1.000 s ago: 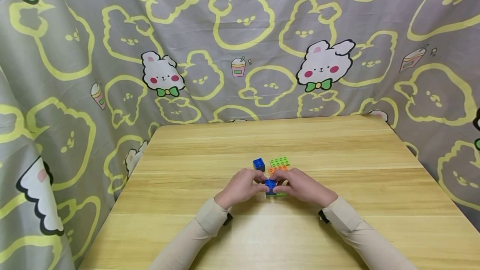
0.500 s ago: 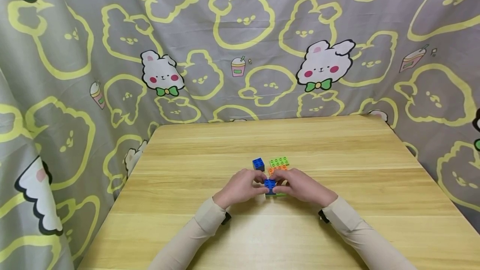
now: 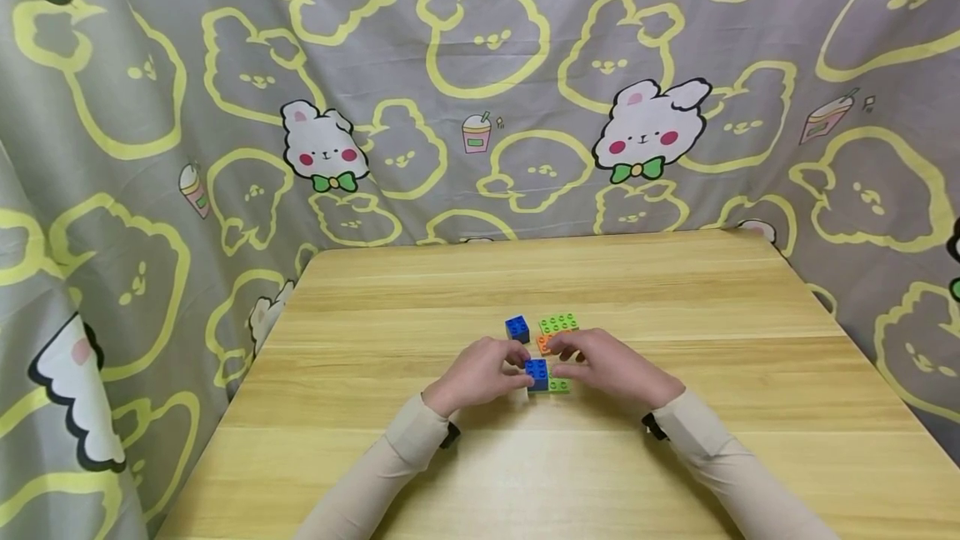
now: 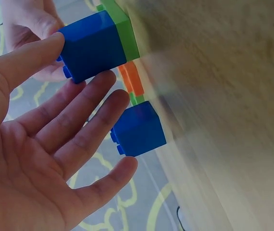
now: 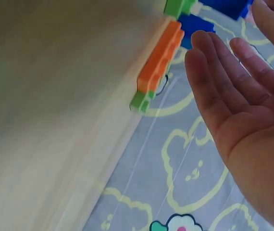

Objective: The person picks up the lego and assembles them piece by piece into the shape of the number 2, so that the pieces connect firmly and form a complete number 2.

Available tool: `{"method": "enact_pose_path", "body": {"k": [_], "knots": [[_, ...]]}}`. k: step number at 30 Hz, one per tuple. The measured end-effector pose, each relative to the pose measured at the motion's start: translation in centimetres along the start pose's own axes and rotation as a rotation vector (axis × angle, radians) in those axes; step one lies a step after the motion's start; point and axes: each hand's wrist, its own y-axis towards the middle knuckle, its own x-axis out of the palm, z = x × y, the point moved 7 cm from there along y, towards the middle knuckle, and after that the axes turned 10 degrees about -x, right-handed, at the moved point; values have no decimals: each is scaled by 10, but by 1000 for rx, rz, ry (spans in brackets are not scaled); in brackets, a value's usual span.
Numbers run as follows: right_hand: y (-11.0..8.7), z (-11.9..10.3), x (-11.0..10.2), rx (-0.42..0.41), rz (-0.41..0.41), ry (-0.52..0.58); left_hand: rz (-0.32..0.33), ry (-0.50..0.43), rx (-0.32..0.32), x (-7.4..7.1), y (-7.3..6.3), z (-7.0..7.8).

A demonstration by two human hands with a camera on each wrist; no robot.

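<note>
A blue building brick (image 3: 536, 372) with studs on top sits on the left part of a flat green brick (image 3: 559, 387), whose right studs are uncovered. My left hand (image 3: 483, 375) pinches the blue brick; in the left wrist view the thumb is on one side of the brick (image 4: 93, 48) and fingertips touch another side. Just right of it, my right hand (image 3: 611, 365) is held apart with nothing in it. In the right wrist view its fingers (image 5: 226, 79) are loosely extended. Partly behind that hand lies an orange brick (image 3: 543, 343).
A second blue brick (image 3: 517, 328) stands behind my left hand. Another flat green brick (image 3: 558, 323) lies beyond the orange one. The wooden table (image 3: 675, 290) reaches back to a patterned curtain (image 3: 540, 65).
My right hand has let go of the blue brick and drawn back to the right, baring the green brick's studs. The blue brick and left hand have shifted slightly left.
</note>
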Motion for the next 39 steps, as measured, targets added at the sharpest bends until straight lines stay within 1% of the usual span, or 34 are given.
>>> {"method": "enact_pose_path", "body": {"k": [5,8,14,18,24,32,39], "knots": [[-1,4,-14,14,60,-19,-3,6,-13,-2,1,-2],[-2,8,-18,13,77,-32,-4,7,-22,-2,1,-3],[-3,13,-19,6,87,-72,-12,7,-28,-2,1,-6],[-4,17,-18,16,90,-106,-17,9,-28,-2,1,-7],[-5,24,-14,52,72,-117,-26,0,-24,-2,0,-6],[-4,27,-6,89,-7,-135,-30,0,-35,-3,1,-6],[-6,27,-11,108,-8,-142,-28,15,-36,-2,0,-6]]}}
